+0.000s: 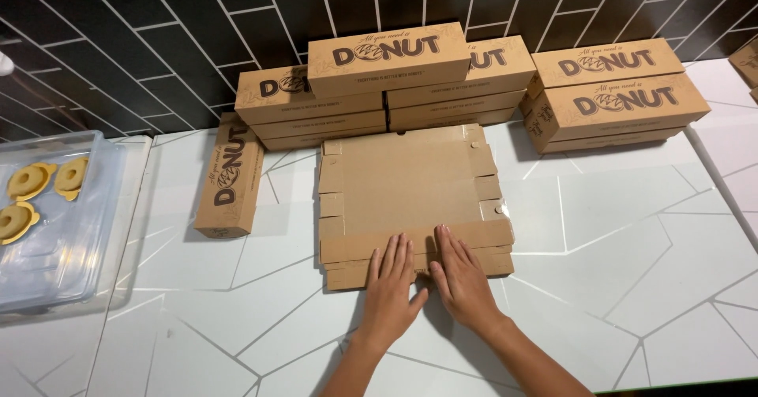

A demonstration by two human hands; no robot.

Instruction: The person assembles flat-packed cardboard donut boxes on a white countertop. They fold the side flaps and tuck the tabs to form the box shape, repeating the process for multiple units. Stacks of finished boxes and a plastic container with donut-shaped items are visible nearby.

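On the white surface (600, 239), our left hand (391, 286) and right hand (462, 282) press flat, side by side, on the unfolded cardboard box's (410, 196) near flap; uneven pressure could skew the crease.

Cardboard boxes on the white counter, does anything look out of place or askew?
One does: a finished brown box left of the flat cardboard blank stands alone at a right angle to the stacked boxes by the tiled wall. Both hands, left and right, press the blank's front flap.

Your hands (426, 279) covered the flat box's (410, 200) near flap; the tray (47, 231) and far-right box (746, 61) ran off-frame.
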